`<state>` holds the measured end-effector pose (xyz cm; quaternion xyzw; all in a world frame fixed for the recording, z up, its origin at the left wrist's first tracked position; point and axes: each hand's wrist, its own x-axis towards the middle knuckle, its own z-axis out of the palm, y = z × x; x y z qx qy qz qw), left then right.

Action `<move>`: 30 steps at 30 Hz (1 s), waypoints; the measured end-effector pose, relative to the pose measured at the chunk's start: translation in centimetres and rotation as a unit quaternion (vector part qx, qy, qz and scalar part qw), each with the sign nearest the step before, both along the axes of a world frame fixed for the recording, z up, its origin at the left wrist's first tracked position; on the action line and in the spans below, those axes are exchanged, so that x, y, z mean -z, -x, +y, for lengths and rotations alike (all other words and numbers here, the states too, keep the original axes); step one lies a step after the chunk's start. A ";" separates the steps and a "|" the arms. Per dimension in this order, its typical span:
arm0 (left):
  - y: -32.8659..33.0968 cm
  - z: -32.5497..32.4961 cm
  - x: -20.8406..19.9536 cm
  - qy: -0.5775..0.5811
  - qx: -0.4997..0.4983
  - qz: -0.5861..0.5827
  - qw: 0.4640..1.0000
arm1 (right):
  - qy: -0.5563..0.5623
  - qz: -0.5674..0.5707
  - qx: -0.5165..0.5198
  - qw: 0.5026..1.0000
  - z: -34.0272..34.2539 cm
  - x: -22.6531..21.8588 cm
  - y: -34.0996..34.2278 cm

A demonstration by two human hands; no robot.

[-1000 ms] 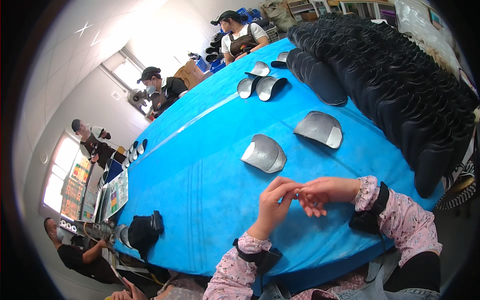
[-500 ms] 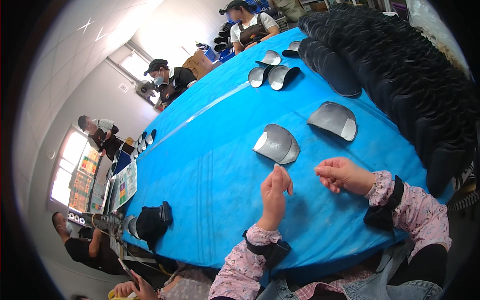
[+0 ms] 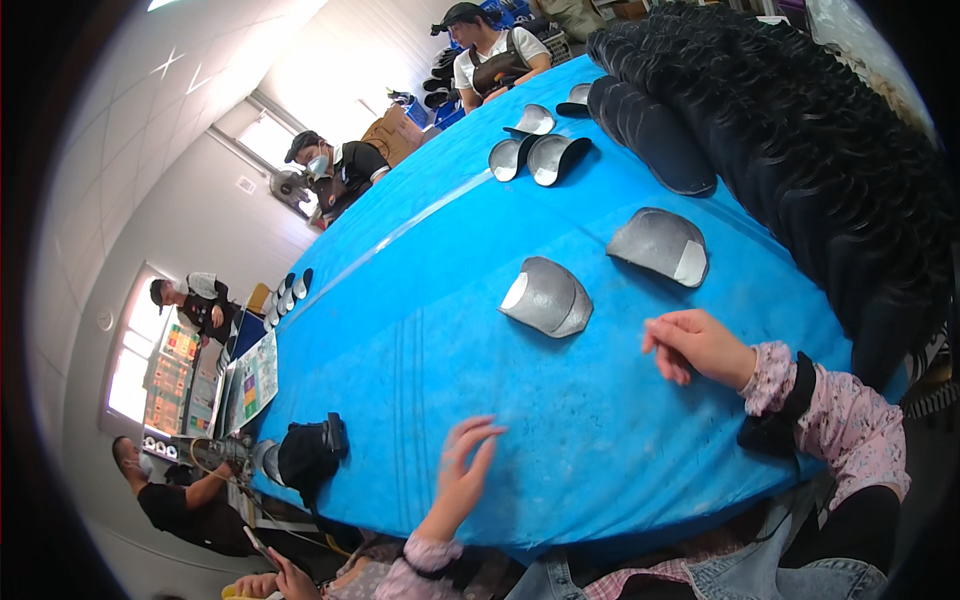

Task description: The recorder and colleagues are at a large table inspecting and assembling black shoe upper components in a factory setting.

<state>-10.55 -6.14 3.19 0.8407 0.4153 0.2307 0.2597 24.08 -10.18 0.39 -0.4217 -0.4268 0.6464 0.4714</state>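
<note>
Two curved grey cap-like pieces lie on the blue-covered table (image 3: 400, 290) in front of me. The nearer piece (image 3: 550, 297) has a pale patch at its left edge; the other piece (image 3: 660, 245) has one at its lower right. My right hand (image 3: 700, 348) is just below the second piece, not touching it. Its fingers are curled in a loose pinch, and anything between them is too small to make out. Over the near edge of the table my left hand (image 3: 462, 480) hangs with fingers apart and holds nothing. It is slightly blurred.
A long heap of overlapping black pads (image 3: 790, 150) covers the table's right side. More grey-and-black curved pieces (image 3: 550, 158) lie at the far side. A black object (image 3: 310, 455) sits at the left edge. Several people work around the table, and someone's hands hold a phone (image 3: 262, 545) at lower left.
My left hand has moved away from the nearer grey piece, left and toward me, and its fingers have spread. My right hand has shifted slightly right, its fingers still curled.
</note>
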 end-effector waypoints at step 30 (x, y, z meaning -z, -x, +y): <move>11.7 -6.1 9.1 -0.361 -0.370 -0.023 0.855 | -0.421 -0.523 0.203 0.713 -16.4 1.3 5.4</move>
